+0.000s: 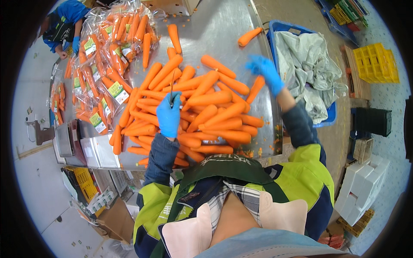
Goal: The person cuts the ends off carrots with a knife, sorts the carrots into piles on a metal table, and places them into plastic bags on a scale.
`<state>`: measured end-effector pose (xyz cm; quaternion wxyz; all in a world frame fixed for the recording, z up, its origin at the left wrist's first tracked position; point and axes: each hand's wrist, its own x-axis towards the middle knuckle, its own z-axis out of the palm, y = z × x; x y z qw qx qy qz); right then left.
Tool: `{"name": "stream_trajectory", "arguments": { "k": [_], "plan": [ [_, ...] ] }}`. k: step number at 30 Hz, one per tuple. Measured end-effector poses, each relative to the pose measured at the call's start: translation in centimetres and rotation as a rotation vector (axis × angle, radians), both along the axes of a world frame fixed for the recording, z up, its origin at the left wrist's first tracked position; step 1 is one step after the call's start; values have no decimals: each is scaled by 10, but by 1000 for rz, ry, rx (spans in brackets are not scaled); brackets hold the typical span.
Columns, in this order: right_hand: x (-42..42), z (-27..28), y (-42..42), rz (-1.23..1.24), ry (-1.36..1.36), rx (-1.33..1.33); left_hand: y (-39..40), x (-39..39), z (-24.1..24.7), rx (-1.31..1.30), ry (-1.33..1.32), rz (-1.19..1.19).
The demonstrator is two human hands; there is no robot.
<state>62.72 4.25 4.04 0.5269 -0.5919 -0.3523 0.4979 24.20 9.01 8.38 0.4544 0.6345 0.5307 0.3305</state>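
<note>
My left hand (168,117), in a blue glove, grips a knife (172,84) whose thin blade points away from me. It is over a large heap of loose carrots (211,114) on the metal table. At the table's right side is my right hand (268,74), also gloved in blue and blurred. No object shows between its loosely spread fingers. A single carrot (256,89) lies just below it, while another carrot (250,36) rests farther up the table. Small orange carrot trimmings (260,151) are scattered near the front right edge.
Bagged, labelled carrots (96,72) are piled at the left. A co-worker (64,27) in blue stands beyond them. A blue crate (273,29) holding pale plastic sheeting (305,61) stands right of the table. A scale (64,138) sits at the front left, and a cardboard box (171,6) at the far end.
</note>
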Motion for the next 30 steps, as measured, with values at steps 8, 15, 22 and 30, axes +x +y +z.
{"name": "stream_trajectory", "arguments": {
  "k": [8, 15, 22, 30],
  "plan": [
    [62, -71, 189, -491, -900, -406, 217, 82, -35, 474, 771, -162],
    [42, -34, 141, -32, 256, -83, 288, 125, -89, 126, 965, -148],
    [-22, 16, 79, 2, 169, 105, 264, 92, -24, -413, 158, -341],
    [-127, 102, 7, 401, -785, 614, 83, 63, 71, -820, -341, -547]
  ]
}}
